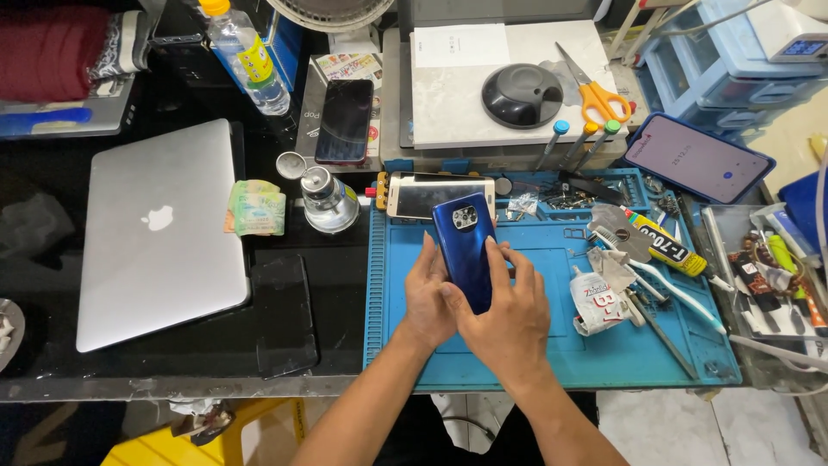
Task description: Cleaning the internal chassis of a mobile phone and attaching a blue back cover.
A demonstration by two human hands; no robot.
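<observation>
Pressing against both long edges of a blue phone (pixel 466 250), the two hands keep it back side up, camera block toward the far end, just above the blue work mat (pixel 552 345). The left hand (pixel 429 298) wraps the left edge with its grip closed on the phone, fingers behind and thumb along the side, which steadies the body; the right hand (pixel 509 315) lies over the near right part, its grip also closed on the phone with the thumb flat on the back cover, seemingly to press or feel the seam there. Just beyond the phone, touching or nearly touching its far end, lies a gold-framed phone (pixel 440 197) on its side across the mat's far edge. To the right on the mat sit a crumpled white glue tube (pixel 595 302), a black-and-yellow adhesive tube (pixel 660 243), a white toothbrush (pixel 664 280) and thin tools, close enough to crowd any move rightward. Farther off, orange-handled scissors (pixel 595 95) and a black round disc (pixel 522 95) rest on a grey plate, and a phone with a lit screen (pixel 697 158) lies at far right. Left of the mat on the dark tabletop (pixel 285 380) stand a small metal burner (pixel 328 200), folded banknotes (pixel 256 208), a dark phone (pixel 344 121), a water bottle (pixel 248 59) and a closed silver laptop (pixel 159 233).
</observation>
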